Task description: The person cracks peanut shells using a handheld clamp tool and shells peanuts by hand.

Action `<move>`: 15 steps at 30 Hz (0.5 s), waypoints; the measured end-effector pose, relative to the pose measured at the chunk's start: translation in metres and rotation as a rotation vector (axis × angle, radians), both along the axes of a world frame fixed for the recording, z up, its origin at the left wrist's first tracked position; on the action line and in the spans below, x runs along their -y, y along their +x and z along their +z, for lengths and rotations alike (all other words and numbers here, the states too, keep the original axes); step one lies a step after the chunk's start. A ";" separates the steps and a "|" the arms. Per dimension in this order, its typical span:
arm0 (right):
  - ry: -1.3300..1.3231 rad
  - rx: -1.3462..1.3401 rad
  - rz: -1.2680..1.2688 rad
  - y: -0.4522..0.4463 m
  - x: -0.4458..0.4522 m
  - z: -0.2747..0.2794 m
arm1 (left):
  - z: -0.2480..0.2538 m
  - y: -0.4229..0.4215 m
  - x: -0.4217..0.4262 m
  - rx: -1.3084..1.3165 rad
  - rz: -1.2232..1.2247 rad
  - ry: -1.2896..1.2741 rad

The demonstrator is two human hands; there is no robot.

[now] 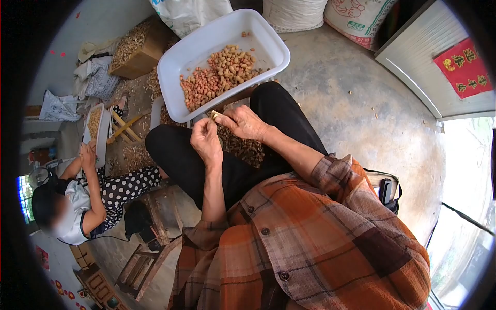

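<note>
My right hand (245, 123) is closed, thumb against fingers, on a small pale peanut shell (216, 114) at its tip. Right beside it, my left hand (207, 140) has its thumb and fingers pressed together; whatever it may hold is too small to make out. Both hands are over my lap, close to the near edge of a white plastic tub (173, 67). Reddish shelled kernels (199, 89) and tan unshelled peanuts (232, 63) lie in the tub. Below my hands, a heap of dark brown pods (243, 150) rests between my thighs.
At the left, a seated co-worker (77, 206) reaches over another white tray (103, 129) of peanuts. Scattered shells and a cardboard box (134, 54) of shells are at upper left. Sacks (294, 14) stand behind the tub. A wooden stool (155, 248) is at lower left.
</note>
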State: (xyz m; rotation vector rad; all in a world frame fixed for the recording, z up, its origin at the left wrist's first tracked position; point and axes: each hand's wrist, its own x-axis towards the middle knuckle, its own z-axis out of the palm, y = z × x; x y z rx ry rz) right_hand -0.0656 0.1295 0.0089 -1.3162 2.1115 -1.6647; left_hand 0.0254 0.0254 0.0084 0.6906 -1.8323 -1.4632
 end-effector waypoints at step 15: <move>0.088 -0.038 0.002 -0.001 0.001 -0.005 | -0.005 0.000 0.004 0.036 -0.057 -0.025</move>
